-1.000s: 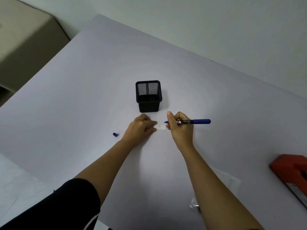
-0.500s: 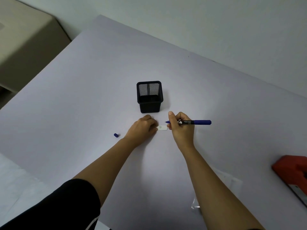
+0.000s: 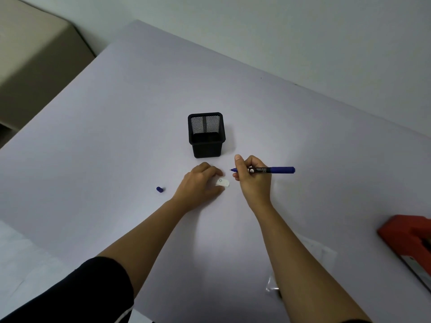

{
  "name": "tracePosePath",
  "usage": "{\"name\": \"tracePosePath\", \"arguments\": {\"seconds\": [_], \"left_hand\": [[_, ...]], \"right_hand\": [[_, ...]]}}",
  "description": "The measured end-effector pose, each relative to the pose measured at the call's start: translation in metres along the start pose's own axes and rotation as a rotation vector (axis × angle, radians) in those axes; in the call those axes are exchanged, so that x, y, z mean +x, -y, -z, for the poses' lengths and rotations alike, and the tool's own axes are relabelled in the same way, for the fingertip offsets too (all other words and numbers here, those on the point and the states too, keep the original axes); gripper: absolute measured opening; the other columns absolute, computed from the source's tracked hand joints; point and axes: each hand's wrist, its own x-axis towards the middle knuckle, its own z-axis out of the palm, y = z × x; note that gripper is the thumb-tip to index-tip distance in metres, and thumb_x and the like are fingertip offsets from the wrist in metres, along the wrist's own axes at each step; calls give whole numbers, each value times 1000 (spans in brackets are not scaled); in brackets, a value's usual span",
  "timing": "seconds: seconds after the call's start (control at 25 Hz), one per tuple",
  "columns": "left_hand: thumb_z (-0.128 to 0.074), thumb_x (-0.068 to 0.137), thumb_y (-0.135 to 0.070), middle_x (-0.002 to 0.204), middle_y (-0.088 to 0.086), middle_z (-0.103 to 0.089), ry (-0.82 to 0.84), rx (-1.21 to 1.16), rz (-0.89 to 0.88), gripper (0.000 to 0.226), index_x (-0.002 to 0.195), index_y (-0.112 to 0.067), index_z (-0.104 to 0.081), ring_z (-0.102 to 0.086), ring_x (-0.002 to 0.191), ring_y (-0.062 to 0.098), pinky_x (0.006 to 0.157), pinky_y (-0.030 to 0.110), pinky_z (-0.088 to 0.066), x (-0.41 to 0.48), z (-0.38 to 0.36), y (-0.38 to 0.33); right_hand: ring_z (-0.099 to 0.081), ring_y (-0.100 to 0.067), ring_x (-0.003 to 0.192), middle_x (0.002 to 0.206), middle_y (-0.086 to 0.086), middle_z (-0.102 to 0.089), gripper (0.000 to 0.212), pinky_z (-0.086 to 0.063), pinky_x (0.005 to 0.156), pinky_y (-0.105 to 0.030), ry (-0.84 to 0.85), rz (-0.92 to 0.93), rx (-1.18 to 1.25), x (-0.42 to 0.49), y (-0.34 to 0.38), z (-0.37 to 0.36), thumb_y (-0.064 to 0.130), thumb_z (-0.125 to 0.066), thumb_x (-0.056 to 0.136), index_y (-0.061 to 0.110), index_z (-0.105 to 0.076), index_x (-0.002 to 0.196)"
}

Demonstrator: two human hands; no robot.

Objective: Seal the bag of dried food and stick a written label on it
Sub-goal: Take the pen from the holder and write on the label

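A small white label (image 3: pixel 223 182) with a faint mark on it is pinched at its left end by my left hand (image 3: pixel 200 183), its free end lifted and curled off the table. My right hand (image 3: pixel 251 177) grips an uncapped blue pen (image 3: pixel 272 170), tip pointing left, just above and to the right of the label. The pen's blue cap (image 3: pixel 159 189) lies on the table to the left of my left hand. A clear plastic bag (image 3: pixel 319 252) lies near the front, mostly hidden behind my right forearm.
A black mesh pen holder (image 3: pixel 206 145) stands just beyond my hands. A red device (image 3: pixel 410 238) sits at the right edge. The pale table (image 3: pixel 105 136) fills the view, with a beige cabinet (image 3: pixel 30 54) off its far left.
The pen tip has lifted off the label and my right hand has drawn slightly right. My left hand has picked up the label's end, so it now curls off the table.
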Motion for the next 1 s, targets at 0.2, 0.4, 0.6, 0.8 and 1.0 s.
{"name": "tracePosePath", "arguments": {"seconds": [0.2,0.4,0.6,0.8,1.0], "left_hand": [[-69,80,-38,101,5,-64,-36,155,19,30,100,-16,-70,-54,93,25,75,34,-43,0,-12,-4],[-57,82,-38,71,5,-63,-72,240,-114,32,76,-10,-71,-54,68,25,57,32,-48,1,-16,-3],[-70,80,-26,87,11,-62,-35,67,-1,24,99,-11,-70,-55,82,28,70,31,-42,6,-14,-8],[-68,80,-25,86,10,-58,27,61,-41,21,99,-18,-71,-55,82,28,70,39,-48,10,-13,-7],[-71,80,-23,101,14,-60,1,84,5,32,105,-4,-65,-51,91,31,77,27,-35,9,-17,-8]], "right_hand": [[-64,-1,52,58,-1,-61,31,-51,53,-12,-2,14,-10,1,0,4,24,-61,88,15,-49,61],[-64,-2,52,57,-1,-61,33,-51,53,-13,-7,17,-19,2,-1,4,25,-62,88,15,-47,59],[-64,-2,52,57,0,-61,32,-51,53,-11,-11,29,-8,2,0,6,24,-62,87,14,-49,60],[-63,-1,51,56,0,-60,33,-49,53,-11,-15,34,-25,3,1,8,24,-61,88,13,-47,60],[-63,-1,50,56,-1,-59,34,-50,52,-12,-13,23,-13,3,3,7,24,-61,88,14,-47,59]]}}
